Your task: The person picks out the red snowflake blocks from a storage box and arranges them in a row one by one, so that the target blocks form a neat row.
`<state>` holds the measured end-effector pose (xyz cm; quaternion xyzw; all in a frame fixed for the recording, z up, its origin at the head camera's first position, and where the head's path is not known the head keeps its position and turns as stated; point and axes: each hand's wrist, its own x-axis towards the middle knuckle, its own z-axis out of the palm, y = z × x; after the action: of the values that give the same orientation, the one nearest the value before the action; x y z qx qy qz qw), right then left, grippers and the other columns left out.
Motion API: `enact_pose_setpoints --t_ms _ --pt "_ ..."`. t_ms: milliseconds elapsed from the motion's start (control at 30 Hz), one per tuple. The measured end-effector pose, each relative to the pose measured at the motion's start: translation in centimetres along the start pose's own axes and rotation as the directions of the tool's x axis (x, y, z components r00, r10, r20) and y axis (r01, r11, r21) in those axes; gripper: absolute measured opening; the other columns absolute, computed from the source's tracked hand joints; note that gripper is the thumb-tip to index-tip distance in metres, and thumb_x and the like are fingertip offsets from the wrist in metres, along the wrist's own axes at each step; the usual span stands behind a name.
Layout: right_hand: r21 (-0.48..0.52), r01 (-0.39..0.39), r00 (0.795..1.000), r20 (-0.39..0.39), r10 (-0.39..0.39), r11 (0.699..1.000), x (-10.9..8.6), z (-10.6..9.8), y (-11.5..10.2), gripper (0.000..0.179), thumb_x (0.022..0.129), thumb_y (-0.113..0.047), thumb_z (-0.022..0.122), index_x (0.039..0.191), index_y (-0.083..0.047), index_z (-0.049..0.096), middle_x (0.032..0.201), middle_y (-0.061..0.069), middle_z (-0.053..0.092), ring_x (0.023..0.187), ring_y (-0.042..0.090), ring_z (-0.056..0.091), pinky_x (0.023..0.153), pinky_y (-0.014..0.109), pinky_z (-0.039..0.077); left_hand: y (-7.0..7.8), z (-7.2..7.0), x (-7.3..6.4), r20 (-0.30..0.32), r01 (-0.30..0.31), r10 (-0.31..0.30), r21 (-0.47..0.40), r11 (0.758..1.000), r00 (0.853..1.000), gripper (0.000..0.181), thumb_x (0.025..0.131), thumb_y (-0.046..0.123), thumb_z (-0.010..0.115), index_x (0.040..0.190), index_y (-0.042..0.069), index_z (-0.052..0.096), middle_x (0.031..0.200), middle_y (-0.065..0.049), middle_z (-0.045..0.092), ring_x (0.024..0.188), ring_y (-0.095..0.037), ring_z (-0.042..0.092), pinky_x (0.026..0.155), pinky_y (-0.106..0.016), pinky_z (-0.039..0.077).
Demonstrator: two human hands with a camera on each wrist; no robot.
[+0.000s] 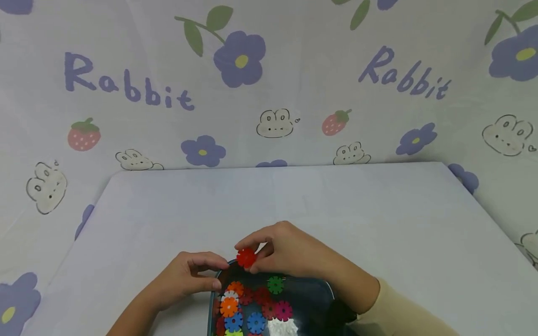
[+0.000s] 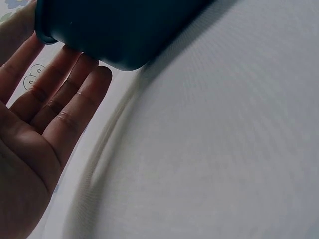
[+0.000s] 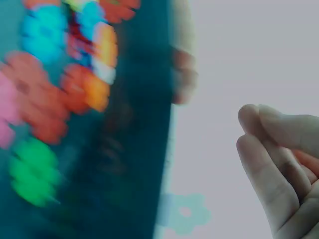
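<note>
In the head view my right hand pinches a red notched snowflake disc between thumb and fingertips, just over the far rim of a dark teal tray. The right wrist view shows the curled fingers, the disc hidden from that side. My left hand holds the tray at its far-left corner, thumb at the rim. From the left wrist, its other fingers reach nearly straight to the outside wall. Several orange, blue, red and white discs cluster along the tray's left side; a green disc lies apart.
The tray sits at the near edge of a white-covered table, its near part cut off by the frame. A cloth backdrop printed with flowers, rabbits and strawberries stands behind. A pink disc lies beside a bright reflection on the tray floor.
</note>
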<state>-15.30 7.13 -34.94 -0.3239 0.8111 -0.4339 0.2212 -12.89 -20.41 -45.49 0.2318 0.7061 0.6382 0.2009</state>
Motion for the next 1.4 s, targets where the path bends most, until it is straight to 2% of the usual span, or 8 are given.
enact_pose_setpoints --t_ms 133,233,400,533,633,933,1167,1400 --pt "0.018 0.057 0.986 -0.159 -0.054 0.998 -0.8 -3.5 0.4 0.038 0.083 -0.014 0.079 0.120 -0.012 0.070 0.107 0.005 0.074 0.087 0.011 0.073 0.077 0.027 0.059 0.2 0.1 -0.1 -0.014 0.021 -0.020 0.017 1.000 1.000 0.028 0.090 0.005 0.069 0.117 0.000 0.067 0.122 -0.020 0.066 0.113 -0.027 0.063 0.091 -0.032 0.055" --pt "0.055 0.072 0.946 -0.321 -0.051 0.996 -1.6 -6.6 2.4 0.041 0.082 -0.015 0.080 0.121 -0.009 0.069 0.107 0.006 0.073 0.091 0.016 0.072 0.078 0.030 0.060 0.3 0.2 -0.1 -0.013 0.024 -0.023 0.009 1.000 1.000 0.028 0.089 0.004 0.069 0.117 -0.002 0.067 0.122 -0.021 0.065 0.113 -0.028 0.063 0.091 -0.032 0.056" --pt "0.166 -0.030 0.852 -0.512 0.112 0.986 -2.9 -11.0 8.8 0.046 0.084 -0.021 0.079 0.126 -0.008 0.065 0.114 0.004 0.072 0.101 0.015 0.069 0.085 0.023 0.056 0.2 0.4 0.1 0.000 0.017 -0.017 -0.017 1.000 1.000 0.029 0.089 0.003 0.069 0.117 -0.003 0.066 0.122 -0.021 0.065 0.113 -0.026 0.064 0.091 -0.032 0.056" --pt "0.239 -0.183 0.791 -0.540 0.287 0.954 -3.2 -12.6 14.2 0.050 0.086 -0.030 0.077 0.129 -0.011 0.063 0.123 0.006 0.068 0.113 0.016 0.063 0.100 0.029 0.050 0.1 0.5 0.1 -0.005 0.020 -0.020 -0.010 1.000 1.000 0.028 0.089 0.004 0.069 0.116 -0.001 0.067 0.121 -0.019 0.066 0.112 -0.025 0.064 0.091 -0.032 0.056" --pt "0.236 -0.287 0.767 -0.524 0.370 0.928 -3.0 -12.7 17.2 0.049 0.086 -0.032 0.076 0.130 -0.013 0.063 0.127 0.010 0.066 0.122 0.023 0.057 0.107 0.043 0.044 -0.1 0.5 0.1 -0.006 0.021 -0.021 -0.004 1.000 1.000 0.027 0.089 0.004 0.069 0.116 -0.001 0.067 0.121 -0.019 0.066 0.112 -0.025 0.064 0.091 -0.032 0.055" --pt "0.020 -0.413 0.804 -0.462 0.375 0.910 -1.2 -11.6 19.3 0.049 0.087 -0.024 0.074 0.133 -0.013 0.062 0.132 0.014 0.062 0.118 0.029 0.056 0.089 0.038 0.051 0.0 0.3 -0.2 -0.019 -0.029 0.029 0.013 0.999 0.999 0.026 0.089 0.002 0.069 0.115 -0.001 0.067 0.120 -0.019 0.066 0.110 -0.022 0.065 0.089 -0.033 0.057" --pt "-0.098 -0.449 0.807 -0.471 0.356 0.888 -0.6 -11.2 19.1 0.050 0.088 -0.019 0.073 0.136 -0.014 0.060 0.139 0.016 0.057 0.124 0.033 0.052 0.104 0.051 0.044 0.2 0.1 -0.3 -0.016 -0.066 0.066 0.005 0.998 0.998 0.026 0.090 0.001 0.067 0.116 0.001 0.067 0.120 -0.017 0.066 0.110 -0.022 0.064 0.090 -0.033 0.056" --pt "-0.097 -0.447 0.807 -0.472 0.354 0.889 -0.7 -10.9 19.4 0.050 0.088 -0.018 0.073 0.136 -0.012 0.060 0.141 0.015 0.056 0.127 0.033 0.051 0.108 0.051 0.041 0.3 0.0 -0.4 0.033 -0.046 0.047 -0.045 0.998 0.998 0.033 0.089 -0.002 0.067 0.121 -0.003 0.063 0.126 -0.023 0.061 0.114 -0.022 0.062 0.092 -0.035 0.056"
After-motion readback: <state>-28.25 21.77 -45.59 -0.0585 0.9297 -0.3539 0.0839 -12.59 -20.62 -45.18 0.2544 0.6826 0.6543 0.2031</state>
